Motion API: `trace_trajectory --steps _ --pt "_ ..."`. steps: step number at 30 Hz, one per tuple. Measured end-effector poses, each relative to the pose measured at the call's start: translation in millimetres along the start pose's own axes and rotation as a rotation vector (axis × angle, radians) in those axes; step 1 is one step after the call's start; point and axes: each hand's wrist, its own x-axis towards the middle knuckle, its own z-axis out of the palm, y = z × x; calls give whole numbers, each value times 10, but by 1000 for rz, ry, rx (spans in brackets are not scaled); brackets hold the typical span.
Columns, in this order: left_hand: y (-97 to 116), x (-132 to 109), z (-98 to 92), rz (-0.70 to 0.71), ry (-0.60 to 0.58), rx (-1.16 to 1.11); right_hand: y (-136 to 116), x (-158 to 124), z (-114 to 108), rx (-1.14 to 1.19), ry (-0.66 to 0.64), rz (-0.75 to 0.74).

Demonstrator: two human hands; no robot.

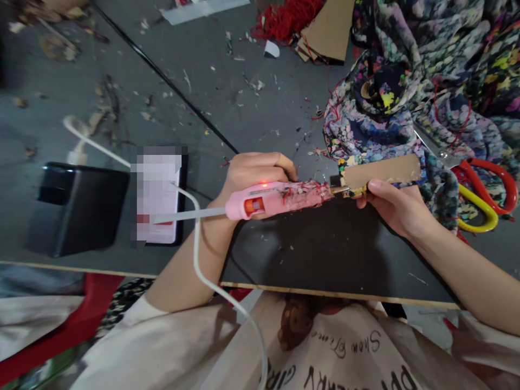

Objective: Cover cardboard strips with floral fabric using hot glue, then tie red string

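Over a grey tabletop [268, 124], near its front edge, a person's left hand [254, 169] has its grip closed around a pink glue gun [288, 198]. The right hand [392, 208] pinches a fabric-edged cardboard strip [384, 172], one end at the nozzle; whether they touch is unclear. Toward the tabletop's right edge, red-and-yellow scissors [455, 160] lie on crumpled patterned cloth [390, 130].

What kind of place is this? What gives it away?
Likely a craft workspace, home or small workshop; can't tell which. Giveaways: the pink glue gun at the left hand, scissors by heaped patterned cloth, and scraps littering the grey table.
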Motion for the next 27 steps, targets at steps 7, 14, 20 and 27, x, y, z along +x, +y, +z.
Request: trace_trajectory --steps 7,14,20,27 --pt "-7 13 25 14 36 44 -14 -9 9 -78 -19 -19" --pt "-26 -28 48 -49 37 15 -12 -17 17 -67 -18 -9" --pt "-21 -29 43 -49 31 31 -7 -13 5 -59 -37 -10" --pt "-17 -11 50 -37 57 40 2 -16 -6 -91 -49 -5"
